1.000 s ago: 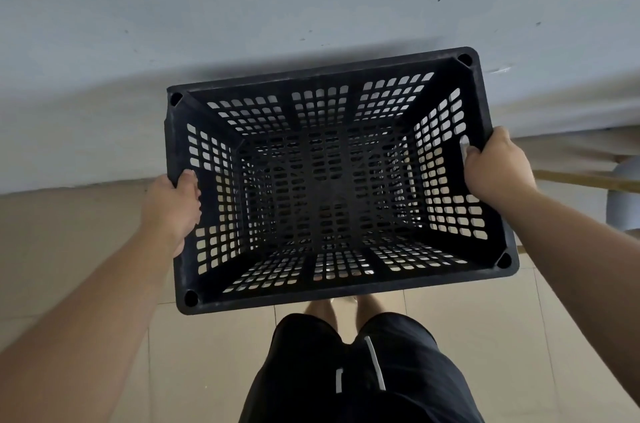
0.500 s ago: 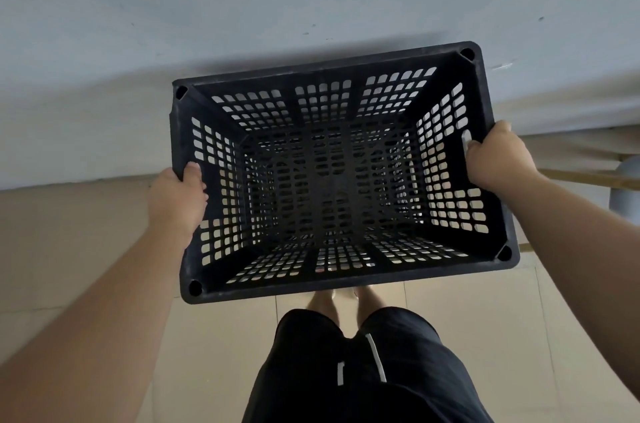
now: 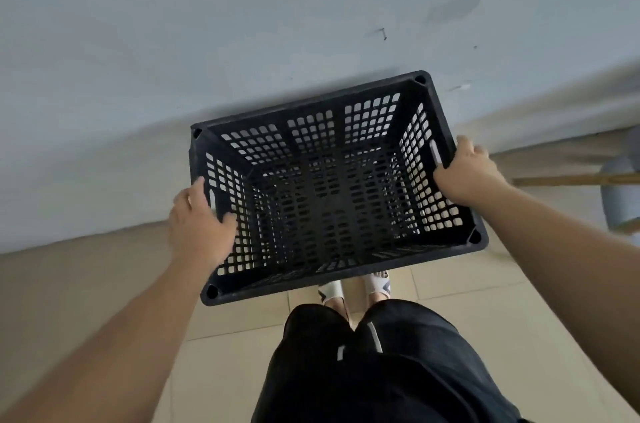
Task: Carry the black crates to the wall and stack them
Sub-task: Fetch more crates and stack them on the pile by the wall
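A black perforated crate (image 3: 374, 110) hangs open side up in front of my legs, its far long side close to the pale wall (image 3: 242, 24). My left hand (image 3: 199, 225) holds the left short rim, thumb hooked inside and fingers along the outside. Over on the right short rim, beside the handle slot, my right hand (image 3: 465, 176) grips the crate. I cannot tell what lies beneath the crate. No other crate is plainly in view.
Beige floor tiles (image 3: 467, 301) run up to the wall. A grey pipe (image 3: 623, 194) and a wooden stick (image 3: 571, 179) sit at the right edge. My sandalled feet (image 3: 377, 284) stand just behind the crate.
The crate has gone down and away from me toward the base of the wall. My left hand shifted on the left rim, its thumb now inside. My feet have come into view.
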